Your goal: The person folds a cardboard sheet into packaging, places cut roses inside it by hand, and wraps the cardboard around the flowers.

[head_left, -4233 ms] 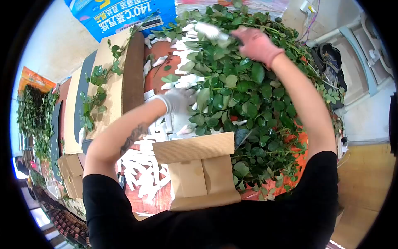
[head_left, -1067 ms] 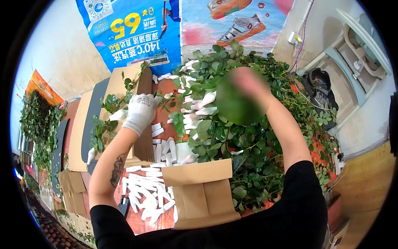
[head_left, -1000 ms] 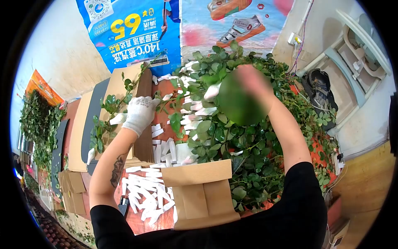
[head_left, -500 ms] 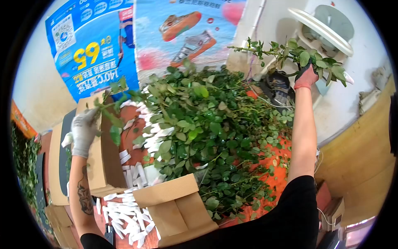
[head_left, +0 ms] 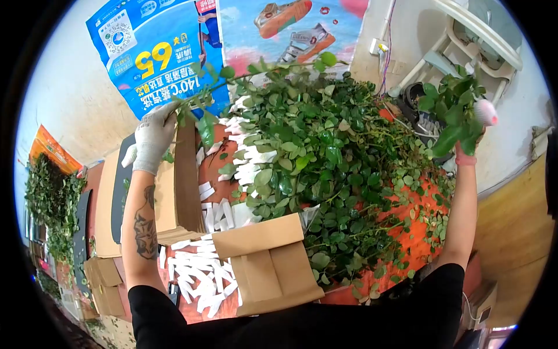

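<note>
My left hand (head_left: 156, 134), in a whitish glove, is closed around a leafy rose stem (head_left: 250, 74) that stretches right above the pile. A pale, sleeved tip (head_left: 129, 156) shows at the left of this hand. At the far right my right hand (head_left: 467, 152), in a reddish glove, is closed on another leafy rose stem (head_left: 452, 107); its leaves hide most of the fingers. A white and pink netted bud (head_left: 485, 112) sticks out beside those leaves. Between my hands lies a large heap of cut rose stems (head_left: 325, 151), with white-sleeved heads (head_left: 253, 154) along its left side.
An open cardboard flap box (head_left: 270, 276) stands in front, beside scattered white paper sleeves (head_left: 200, 276). Further left is a larger cardboard box (head_left: 186, 192). Behind the heap are wall posters (head_left: 157, 58), a shoe (head_left: 427, 119) and a pale high chair (head_left: 482, 35). More greenery (head_left: 52, 192) lies far left.
The view has shifted, moving the scene right. My right hand has lowered and turned its stem, which no longer points left. The stem in my left hand now reaches further right.
</note>
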Demonstrator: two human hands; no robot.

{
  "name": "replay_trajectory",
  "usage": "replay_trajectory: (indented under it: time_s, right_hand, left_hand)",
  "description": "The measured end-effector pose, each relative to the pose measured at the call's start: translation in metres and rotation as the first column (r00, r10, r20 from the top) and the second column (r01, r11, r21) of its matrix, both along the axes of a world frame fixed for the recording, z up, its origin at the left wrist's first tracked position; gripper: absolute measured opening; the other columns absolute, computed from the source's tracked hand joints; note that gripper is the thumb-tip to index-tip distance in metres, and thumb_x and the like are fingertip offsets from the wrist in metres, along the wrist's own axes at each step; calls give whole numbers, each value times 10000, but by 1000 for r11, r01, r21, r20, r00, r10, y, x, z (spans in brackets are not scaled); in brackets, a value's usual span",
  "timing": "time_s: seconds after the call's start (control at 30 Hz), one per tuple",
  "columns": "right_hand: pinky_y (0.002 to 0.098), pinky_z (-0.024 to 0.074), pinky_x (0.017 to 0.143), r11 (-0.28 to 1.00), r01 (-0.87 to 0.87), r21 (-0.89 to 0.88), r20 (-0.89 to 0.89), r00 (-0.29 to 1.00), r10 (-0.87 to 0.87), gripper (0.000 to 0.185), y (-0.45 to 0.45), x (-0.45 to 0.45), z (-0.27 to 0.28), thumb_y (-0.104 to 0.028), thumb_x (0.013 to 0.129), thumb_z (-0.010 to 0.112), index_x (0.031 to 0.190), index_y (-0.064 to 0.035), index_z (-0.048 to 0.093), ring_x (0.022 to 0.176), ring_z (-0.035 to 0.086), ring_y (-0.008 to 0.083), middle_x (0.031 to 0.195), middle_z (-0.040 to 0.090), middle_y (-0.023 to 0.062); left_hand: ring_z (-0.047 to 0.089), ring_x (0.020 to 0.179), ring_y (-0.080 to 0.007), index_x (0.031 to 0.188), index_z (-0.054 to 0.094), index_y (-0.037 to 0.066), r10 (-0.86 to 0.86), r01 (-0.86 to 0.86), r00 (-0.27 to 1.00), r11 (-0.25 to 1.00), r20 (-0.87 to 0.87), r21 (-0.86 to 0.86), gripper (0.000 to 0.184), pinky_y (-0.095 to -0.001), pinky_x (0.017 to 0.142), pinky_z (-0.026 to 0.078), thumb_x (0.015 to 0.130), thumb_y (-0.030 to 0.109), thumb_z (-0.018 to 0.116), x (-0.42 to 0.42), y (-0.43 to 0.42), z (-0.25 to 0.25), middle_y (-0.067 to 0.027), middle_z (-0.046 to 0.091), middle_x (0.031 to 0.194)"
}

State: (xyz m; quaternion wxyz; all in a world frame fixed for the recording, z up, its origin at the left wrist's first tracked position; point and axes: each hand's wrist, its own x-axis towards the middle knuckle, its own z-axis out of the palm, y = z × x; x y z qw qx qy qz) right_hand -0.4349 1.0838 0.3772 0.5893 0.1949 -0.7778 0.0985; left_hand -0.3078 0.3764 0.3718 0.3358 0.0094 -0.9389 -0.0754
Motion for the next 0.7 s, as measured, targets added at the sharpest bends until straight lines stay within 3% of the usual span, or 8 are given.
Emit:
replay_trajectory:
  time_s: [0.13, 0.27, 0.33, 0.4, 0.47, 0.53, 0.6, 0.7]
  right_hand:
    - [417, 436, 926, 976, -164, 140, 61, 986, 157, 512, -42, 44, -1, -165, 666, 748, 1121, -32, 557, 1050, 550, 337, 1164, 567, 148]
    - [429, 388, 978, 944, -38, 327, 183, 983, -23, 626, -99, 68, 1, 0, 535, 714, 1137, -86, 566, 1135, 470, 349, 1205, 522, 135]
    - [433, 376, 987, 917, 11, 400, 251, 961, -120, 613, -126, 70, 5, 4, 530, 694, 1125, -91, 578, 1144, 453, 357, 1211, 513, 139]
    - [438, 369, 992, 917, 33, 398, 238, 961, -138, 604, -133, 68, 5, -10, 546, 689, 1133, -90, 574, 1146, 448, 359, 1213, 508, 142]
    - [442, 362, 996, 918, 83, 388, 224, 958, -181, 596, -129, 63, -2, -24, 562, 685, 1142, -89, 570, 1148, 443, 361, 1216, 503, 146]
    - [453, 351, 1001, 951, 88, 298, 123, 984, -130, 557, -115, 51, -4, -47, 605, 662, 1152, -83, 566, 1153, 434, 368, 1222, 494, 157]
    - [472, 340, 1005, 951, 157, 266, 43, 984, -175, 549, -115, 46, -1, -64, 639, 636, 1179, -63, 536, 1143, 444, 390, 1200, 497, 207]
    - [468, 396, 958, 948, 199, 250, -94, 979, -180, 556, -109, 31, 7, -59, 641, 635, 1185, -58, 519, 1106, 483, 413, 1201, 495, 228]
  left_hand:
    - [613, 894, -318, 1081, 640, 149, -101, 100, 994, 995, -40, -28, 255, -394, 765, 482, 866, 206, 516, -27, 17, 11, -140, 643, 976]
    - [601, 962, -328, 1122, 614, 153, -124, 114, 988, 987, -91, -111, 313, -405, 808, 479, 851, 279, 523, -111, 13, 35, -153, 636, 997]
    - [580, 1036, -313, 1171, 581, 167, 185, -202, 979, 926, -83, -319, 372, -413, 850, 470, 832, 313, 532, -145, 19, 30, -154, 626, 1051]
    - [491, 1176, -328, 1279, 513, 144, 226, -205, 973, 939, 47, -276, 530, -412, 941, 421, 789, 330, 595, -142, 63, 31, -153, 510, 1293]
    - [491, 1184, -314, 1279, 512, 123, -223, 241, 966, 962, 134, -129, 587, -401, 962, 408, 771, 394, 625, -131, 89, -8, -180, 510, 1287]
    - [552, 1061, -347, 1269, 493, 128, -421, 470, 859, 874, 291, -123, 606, -428, 899, 442, 777, 472, 568, -110, 119, -73, -154, 557, 1182]
    - [534, 1106, -328, 1299, 473, 126, -268, 442, 709, 889, 652, -115, 649, -415, 928, 425, 753, 454, 599, -86, 137, -125, -138, 503, 1260]
    - [538, 1107, -301, 1255, 513, 120, -383, 396, 674, 909, 632, 129, 597, -393, 932, 427, 742, 404, 628, -91, 127, -172, -137, 547, 1205]
